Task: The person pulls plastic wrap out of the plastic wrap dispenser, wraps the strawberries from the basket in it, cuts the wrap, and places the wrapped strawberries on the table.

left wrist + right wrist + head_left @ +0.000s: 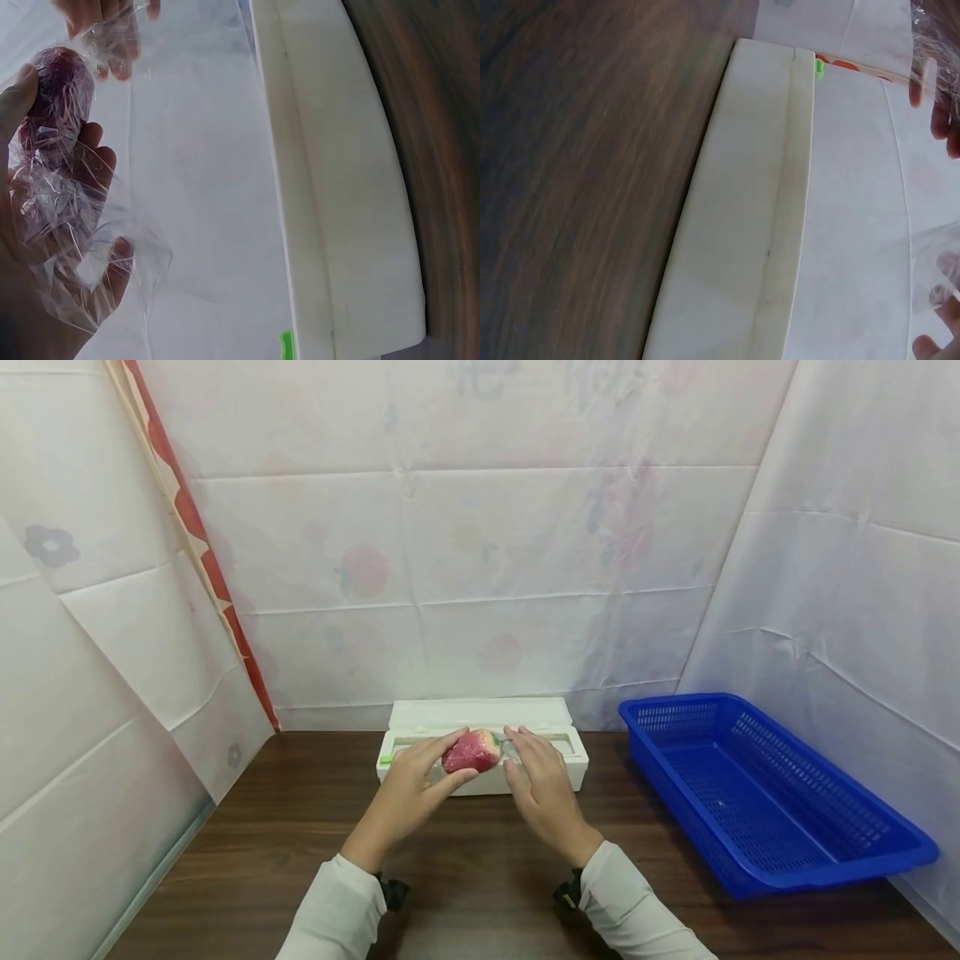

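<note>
A red strawberry-shaped fruit (471, 751) with a pale yellow-green end is wrapped in clear cling film (56, 199). My left hand (411, 781) grips it between thumb and fingers, and loose crumpled film trails over the palm in the left wrist view. On the other side, my right hand (542, 785) holds a gathered bit of the film at its fingertips by the fruit's pale end. Both hands are raised in front of a long white cling film box (483, 783), its lid (480, 713) tipped up behind. Only some right-hand fingers (949, 311) show in the right wrist view.
A blue plastic basket (731, 852) with slotted walls stands at the right on the dark wooden table (247, 827). A small green piece (386, 759) sits at the box's left end. White printed sheeting (480, 543) encloses the back and sides.
</note>
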Available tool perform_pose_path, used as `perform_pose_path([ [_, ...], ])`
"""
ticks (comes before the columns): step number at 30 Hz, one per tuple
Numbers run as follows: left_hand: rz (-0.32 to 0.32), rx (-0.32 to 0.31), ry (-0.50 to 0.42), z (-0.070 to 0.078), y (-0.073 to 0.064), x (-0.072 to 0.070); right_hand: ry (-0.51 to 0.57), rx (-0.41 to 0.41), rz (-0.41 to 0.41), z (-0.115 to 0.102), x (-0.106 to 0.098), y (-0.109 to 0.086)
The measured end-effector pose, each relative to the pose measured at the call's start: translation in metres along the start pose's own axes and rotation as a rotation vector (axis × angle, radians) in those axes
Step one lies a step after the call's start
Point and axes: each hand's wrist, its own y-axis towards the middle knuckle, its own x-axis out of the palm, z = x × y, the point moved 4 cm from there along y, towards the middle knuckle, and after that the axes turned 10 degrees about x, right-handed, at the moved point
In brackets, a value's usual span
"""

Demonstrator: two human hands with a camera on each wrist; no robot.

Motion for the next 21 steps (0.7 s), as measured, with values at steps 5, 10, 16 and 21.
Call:
perform_pose_path([
  [5,0.016,-0.002,0.005,0.004,0.002,0.003,0.005,-0.043,-0.007,-0.001,0.005,-0.001],
  [10,0.037,0.003,0.01,0.008,0.003,0.005,0.013,-0.067,-0.02,-0.005,0.008,-0.002],
  [16,0.061,-0.011,-0.006,0.008,0.001,0.011,0.051,-0.06,-0.059,-0.01,0.013,-0.008],
  [21,0.092,-0.012,0.006,0.014,0.002,0.016,0.191,-0.003,-0.155,-0.013,0.022,-0.013],
])
